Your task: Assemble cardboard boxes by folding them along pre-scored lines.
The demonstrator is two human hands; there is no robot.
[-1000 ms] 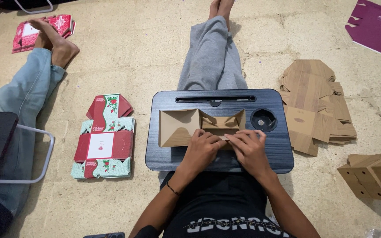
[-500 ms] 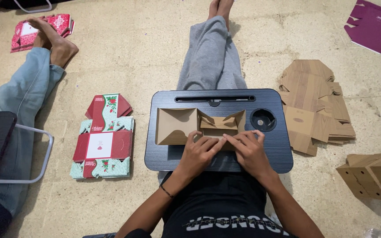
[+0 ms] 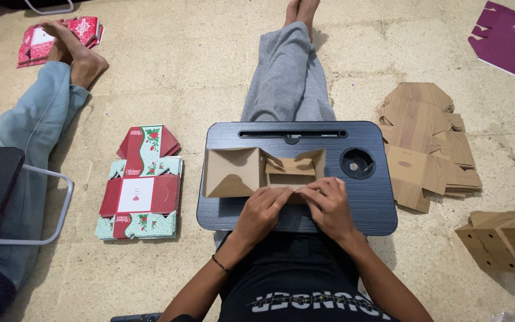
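Cardboard box blank (image 3: pixel 251 172), plain brown, partly folded, lies on the black lap tray (image 3: pixel 377 206) across my thighs, spread over the tray's left and middle part; its near edge sits under my fingers. Left hand (image 3: pixel 261 211) curled down on that near edge at about 6 o'clock of the blank, fingertips pinching or pressing a folded flap; right hand (image 3: pixel 328 204) just beside it, same posture, fingers bent onto the same flap, knuckles of both hands almost touching. Whether the flap is gripped between thumb and fingers or only pressed flat, I cannot tell from this angle. Round cup recess (image 3: pixel 357 163) in the tray at 2 o'clock from my hands; long slot (image 3: pixel 292 134) along the tray's far edge at 12 o'clock. My grey-trousered legs (image 3: pixel 287 77) stretch out beyond the tray. On the floor at 3 o'clock, a stack of flat brown blanks (image 3: pixel 427 140); at 4 o'clock, assembled brown boxes (image 3: pixel 505 238). At 9 o'clock, a pile of red and green printed flat cartons (image 3: pixel 141 185). Purple flat carton (image 3: pixel 511 36) far off at 1 o'clock. Another person's leg in light blue jeans (image 3: pixel 37 128) at 10 o'clock, more red cartons (image 3: pixel 81 30) by that foot
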